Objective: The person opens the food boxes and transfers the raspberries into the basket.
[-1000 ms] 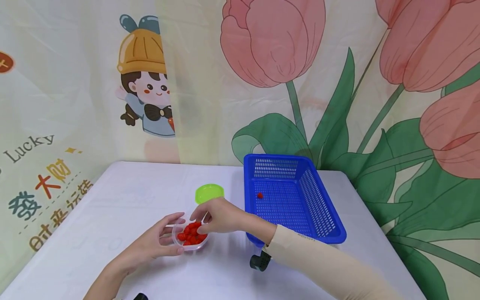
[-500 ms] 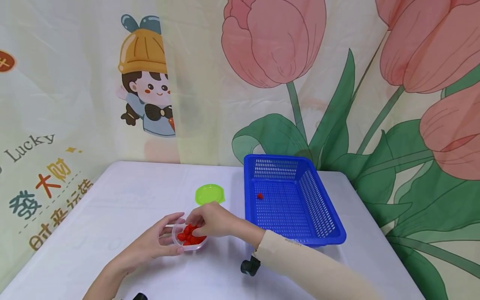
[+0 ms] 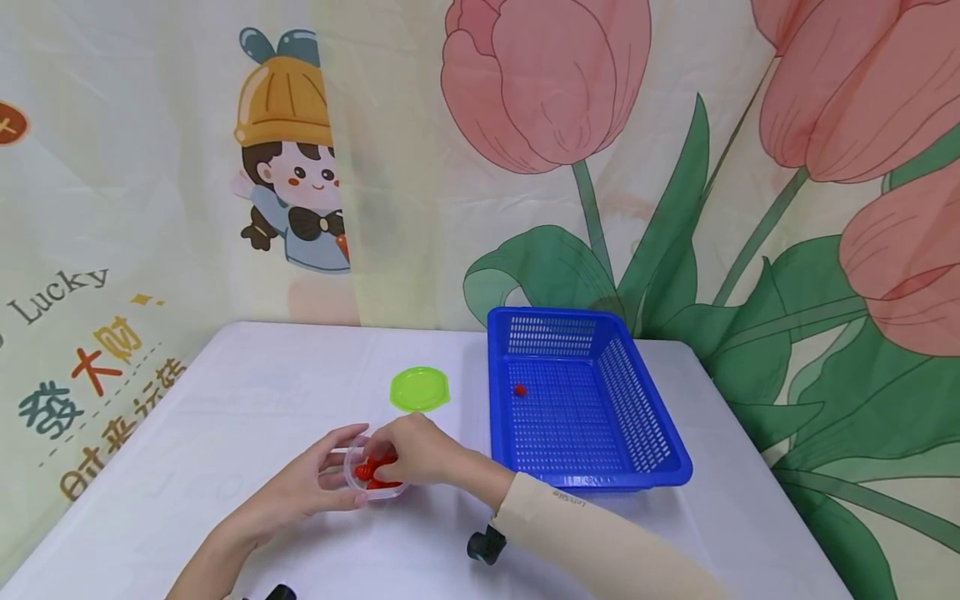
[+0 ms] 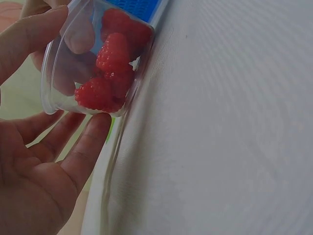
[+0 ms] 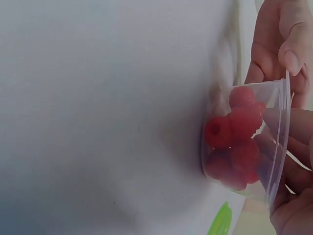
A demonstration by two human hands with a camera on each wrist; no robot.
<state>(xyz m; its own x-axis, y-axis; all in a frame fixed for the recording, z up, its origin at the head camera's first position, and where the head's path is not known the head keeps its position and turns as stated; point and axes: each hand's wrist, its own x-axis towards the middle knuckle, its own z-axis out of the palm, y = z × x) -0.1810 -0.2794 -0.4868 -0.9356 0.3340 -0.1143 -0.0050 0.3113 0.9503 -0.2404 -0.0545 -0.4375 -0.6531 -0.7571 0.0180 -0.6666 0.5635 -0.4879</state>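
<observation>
A small clear plastic cup (image 3: 386,493) with several red raspberries (image 4: 115,54) in it stands on the white-covered table. My left hand (image 3: 311,479) holds the cup from its left side, thumb near the front and fingers behind. From the right, my right hand (image 3: 423,446) reaches down over the rim, its thumb and fingertips in among the berries. Through the clear wall in the right wrist view, raspberries (image 5: 230,125) lie piled against the fingertips. I cannot tell whether those fingers pinch a berry.
A blue plastic basket (image 3: 660,417) stands to the right, one raspberry (image 3: 520,390) on its mesh floor. Behind the cup a lime-green lid (image 3: 419,389) lies flat. A printed cloth (image 3: 405,167) hangs behind the table.
My right hand has moved left and toward me, deeper over the cup, and now covers more of the berries. The left hand and the cup have stayed in place.
</observation>
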